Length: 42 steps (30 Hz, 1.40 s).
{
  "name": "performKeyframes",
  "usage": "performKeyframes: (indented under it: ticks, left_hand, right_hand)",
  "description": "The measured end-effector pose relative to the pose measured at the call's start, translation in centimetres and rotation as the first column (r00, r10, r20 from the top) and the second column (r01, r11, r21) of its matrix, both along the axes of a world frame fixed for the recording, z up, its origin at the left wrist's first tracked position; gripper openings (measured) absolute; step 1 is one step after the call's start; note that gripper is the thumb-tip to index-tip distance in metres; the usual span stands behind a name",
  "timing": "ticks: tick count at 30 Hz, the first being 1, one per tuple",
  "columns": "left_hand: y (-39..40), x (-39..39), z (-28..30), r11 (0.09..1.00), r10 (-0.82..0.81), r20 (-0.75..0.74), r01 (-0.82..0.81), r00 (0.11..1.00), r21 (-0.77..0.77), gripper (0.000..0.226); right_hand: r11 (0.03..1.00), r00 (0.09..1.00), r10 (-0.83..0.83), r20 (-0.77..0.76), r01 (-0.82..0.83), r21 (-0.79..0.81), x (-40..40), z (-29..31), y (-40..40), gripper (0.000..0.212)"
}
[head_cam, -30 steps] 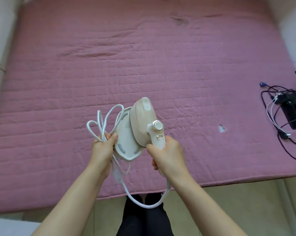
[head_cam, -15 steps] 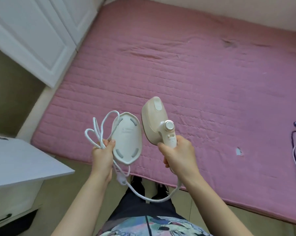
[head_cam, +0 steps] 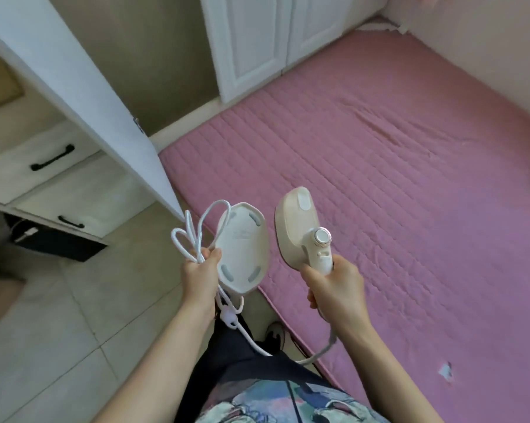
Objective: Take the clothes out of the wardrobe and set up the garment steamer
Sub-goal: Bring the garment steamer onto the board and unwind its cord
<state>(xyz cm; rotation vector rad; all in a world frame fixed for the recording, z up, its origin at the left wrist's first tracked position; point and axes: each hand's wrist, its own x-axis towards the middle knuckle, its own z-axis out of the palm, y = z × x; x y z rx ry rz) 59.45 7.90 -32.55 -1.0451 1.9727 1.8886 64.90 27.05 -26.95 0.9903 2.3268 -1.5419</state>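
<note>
A beige hand-held garment steamer [head_cam: 299, 228] with a round dial is held upright by its white handle in my right hand [head_cam: 337, 285]. My left hand [head_cam: 199, 274] grips the steamer's white oval base plate [head_cam: 242, 245], underside towards me, together with looped white power cord [head_cam: 193, 236]. The cord hangs down between my arms with a clip on it. Steamer and base plate are apart, side by side over the edge of the pink quilted mattress [head_cam: 410, 178]. White wardrobe doors [head_cam: 251, 41] stand shut at the top.
An open white door [head_cam: 83, 96] juts towards me at the left. Behind it are white drawers [head_cam: 44, 166] with black handles and a dark box [head_cam: 59, 242] on the tiled floor [head_cam: 59, 331]. My legs and feet are below.
The view has swung left, from the mattress to the wardrobe, the open door and the drawers. The steamer and base plate have moved further apart in my hands.
</note>
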Motion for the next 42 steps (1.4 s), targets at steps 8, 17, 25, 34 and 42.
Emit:
performKeyframes:
  ticks: [8, 17, 25, 34, 42]
  left_hand:
    - [-7.0, 5.8, 1.2, 0.961, 0.272, -0.031, -0.273, 0.962, -0.033, 0.036]
    - [-18.2, 11.4, 3.1, 0.846, 0.529, -0.043, -0.531, 0.848, -0.048, 0.035]
    - [-30.9, 15.7, 4.6, 0.739, 0.664, -0.082, -0.669, 0.743, -0.073, 0.023]
    - [-41.9, 17.9, 5.4, 0.631, 0.767, -0.106, -0.774, 0.633, -0.057, 0.021]
    - [-46.9, 16.1, 5.7, 0.561, 0.817, -0.123, -0.826, 0.564, -0.058, 0.024]
  right_hand:
    - [0.967, 0.968, 0.248, 0.029, -0.25, 0.058, 0.4, 0.8, -5.4, 0.019]
    - [0.873, 0.877, 0.48, 0.006, -0.479, 0.091, 0.2, 3.2, -17.3, 0.022]
    - [0.802, 0.802, 0.594, -0.057, -0.586, 0.111, 1.1, 4.4, -30.8, 0.02]
    - [0.736, 0.732, 0.677, -0.078, -0.674, 0.063, 1.4, 4.5, -42.7, 0.017]
    - [0.67, 0.668, 0.742, -0.045, -0.741, 0.05, -1.9, 4.2, -48.8, 0.023]
